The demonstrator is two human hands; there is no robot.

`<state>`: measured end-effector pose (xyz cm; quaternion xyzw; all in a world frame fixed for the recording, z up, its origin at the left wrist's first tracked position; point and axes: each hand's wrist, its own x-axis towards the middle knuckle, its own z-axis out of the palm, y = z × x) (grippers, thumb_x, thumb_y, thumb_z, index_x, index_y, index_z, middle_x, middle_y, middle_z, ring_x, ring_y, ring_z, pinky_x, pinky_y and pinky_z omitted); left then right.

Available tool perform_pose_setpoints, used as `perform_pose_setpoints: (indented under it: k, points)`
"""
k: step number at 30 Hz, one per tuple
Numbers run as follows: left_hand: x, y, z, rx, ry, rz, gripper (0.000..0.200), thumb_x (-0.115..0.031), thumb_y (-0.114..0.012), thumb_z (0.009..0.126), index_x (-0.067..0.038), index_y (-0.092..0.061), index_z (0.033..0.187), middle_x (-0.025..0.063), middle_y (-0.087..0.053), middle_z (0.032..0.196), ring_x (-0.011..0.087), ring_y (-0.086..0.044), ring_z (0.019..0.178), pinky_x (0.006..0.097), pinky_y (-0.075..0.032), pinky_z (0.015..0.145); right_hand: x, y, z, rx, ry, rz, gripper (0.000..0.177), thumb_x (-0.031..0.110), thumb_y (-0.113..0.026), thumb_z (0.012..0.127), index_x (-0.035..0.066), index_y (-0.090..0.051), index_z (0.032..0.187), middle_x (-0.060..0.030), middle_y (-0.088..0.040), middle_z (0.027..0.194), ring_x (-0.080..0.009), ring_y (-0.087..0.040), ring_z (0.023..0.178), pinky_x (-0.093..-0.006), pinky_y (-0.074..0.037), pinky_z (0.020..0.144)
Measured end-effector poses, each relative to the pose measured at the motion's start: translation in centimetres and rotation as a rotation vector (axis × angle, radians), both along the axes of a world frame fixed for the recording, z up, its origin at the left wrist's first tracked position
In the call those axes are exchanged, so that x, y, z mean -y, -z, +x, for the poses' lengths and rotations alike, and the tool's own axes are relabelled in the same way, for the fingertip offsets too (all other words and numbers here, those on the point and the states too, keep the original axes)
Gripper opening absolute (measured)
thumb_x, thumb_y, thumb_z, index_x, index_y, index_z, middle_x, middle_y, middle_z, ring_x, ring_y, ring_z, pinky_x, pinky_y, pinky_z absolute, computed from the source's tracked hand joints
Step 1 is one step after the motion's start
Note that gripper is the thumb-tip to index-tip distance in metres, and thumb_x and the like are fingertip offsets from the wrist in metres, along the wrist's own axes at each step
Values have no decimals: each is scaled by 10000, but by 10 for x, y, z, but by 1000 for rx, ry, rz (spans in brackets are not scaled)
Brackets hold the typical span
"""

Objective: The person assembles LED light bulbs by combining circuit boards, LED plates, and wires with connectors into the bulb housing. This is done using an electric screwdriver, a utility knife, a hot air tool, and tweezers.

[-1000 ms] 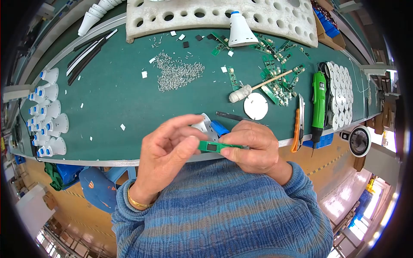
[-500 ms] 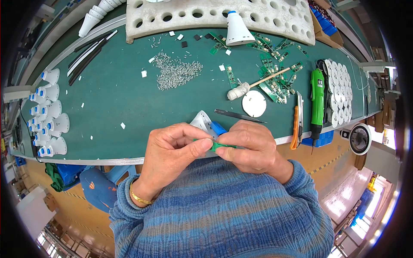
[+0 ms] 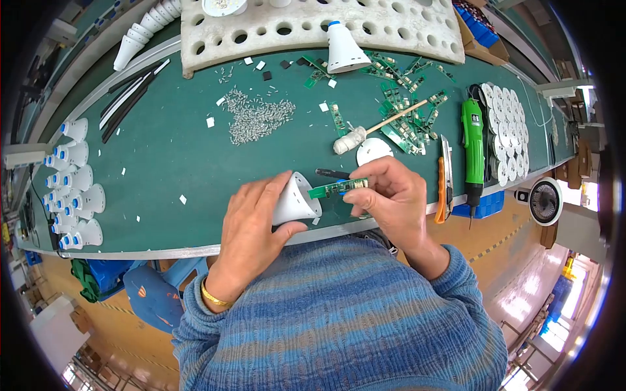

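White plastic is showing under the left hand (image 3: pixel 251 218) in the head view: its fingers are closing around a cone-shaped shell (image 3: pixel 293 203), the thumb lying along the near side. The shell is resting tipped on its side near the front edge of the green desk (image 3: pixel 176 156), its wide mouth facing the right hand (image 3: pixel 394 195). That hand's fingers are clamping the right end of a slim green circuit board (image 3: pixel 329 189), pinching it between thumb and fingertips. The board's other end is pointing at the shell's mouth; whether it is already reaching inside, I cannot tell.

Just behind the board, dark tweezers (image 3: pixel 331 173) are lying partly hidden by the right hand. A white disc (image 3: pixel 374 151) is sitting beyond them, with a cloth-headed stick (image 3: pixel 350 140) lying beside it and reaching across a heap of circuit boards (image 3: pixel 404 107). Loose screws (image 3: pixel 257 120) are spreading over the middle. An orange-handled knife (image 3: pixel 445 186) and a green electric screwdriver (image 3: pixel 472 130) are lying to the right. Another white shell (image 3: pixel 345 53) is standing near a holed foam block (image 3: pixel 313 26), and more white shells (image 3: pixel 78 199) are lining the left side.
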<state>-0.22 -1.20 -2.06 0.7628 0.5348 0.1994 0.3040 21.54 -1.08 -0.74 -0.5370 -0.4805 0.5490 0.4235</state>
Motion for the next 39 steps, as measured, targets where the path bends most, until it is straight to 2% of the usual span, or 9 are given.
perform_pose_setpoints:
  k: [2, 8, 12, 17, 22, 25, 28, 34, 39]
  points:
    - [0, 6, -3, -57, 44, -68, 746, -122, -837, 574, -41, -510, 1240, 138, -596, 1159, 290, -579, 1052, 377, -440, 938, -1, 1, 0, -135, 9, -40, 184, 47, -690, 818, -16, -598, 964, -70, -661, 762, -98, -631, 645, -204, -482, 557]
    - [2, -3, -18, 441, -136, -118, 611, -76, -800, 648, -6, -522, 1187, 135, -618, 1086, 267, -619, 984, 342, -489, 832, -5, -2, -4, -267, -14, -115, 152, 48, -626, 876, -28, -574, 996, -115, -675, 878, -116, -642, 720, -231, -520, 645]
    - [9, -11, -20, 527, -243, -166, 548, -106, -803, 653, 2, -574, 1139, 136, -606, 1087, 246, -611, 975, 319, -478, 834, -7, 0, -11, -243, -60, -104, 123, 51, -618, 885, -23, -566, 967, -98, -668, 867, -110, -634, 750, -229, -511, 664]
    - [4, -14, -11, 407, -120, 26, 536, -106, -797, 667, 7, -582, 1145, 127, -560, 1116, 214, -582, 996, 299, -487, 823, -8, 17, -24, -290, -116, 72, 99, 50, -622, 883, -15, -573, 939, -59, -659, 873, -91, -616, 799, -226, -491, 695]
    - [0, -11, -4, 411, -74, 16, 533, -101, -799, 664, 7, -588, 1142, 100, -571, 1076, 180, -575, 971, 277, -490, 784, -11, 9, -25, -308, -121, -206, 136, 50, -632, 872, -15, -598, 986, -43, -661, 905, -80, -611, 819, -219, -483, 718]
    - [0, -8, 0, 407, -103, 63, 511, -112, -815, 649, -38, -611, 1111, 105, -617, 1008, 224, -620, 885, 320, -510, 739, -14, 15, -22, -345, -120, -285, 159, 43, -632, 865, -6, -609, 1015, -41, -662, 910, -79, -613, 820, -213, -482, 730]
    - [2, -10, 4, 563, -264, -147, 490, -117, -811, 670, -46, -609, 1110, 83, -611, 947, 169, -610, 819, 280, -503, 684, -13, 21, -17, -398, -153, -295, 158, 32, -630, 857, -1, -616, 1012, -39, -663, 913, -81, -616, 827, -213, -484, 742]
    - [0, 6, 0, 652, -283, -158, 398, -114, -769, 749, -25, -600, 1098, 54, -593, 918, 100, -581, 796, 228, -478, 632, -14, 14, -20, -381, -208, -236, 150, 16, -652, 834, -12, -619, 977, -36, -665, 911, -86, -620, 837, -226, -493, 752]
    - [-3, -6, 2, 843, -382, -484, 314, -189, -629, 894, -10, -603, 1151, 54, -627, 917, 92, -588, 738, 219, -470, 614, -11, 15, -24, -253, -160, -179, 139, 4, -656, 822, -11, -622, 956, -38, -665, 883, -85, -619, 819, -231, -497, 730]
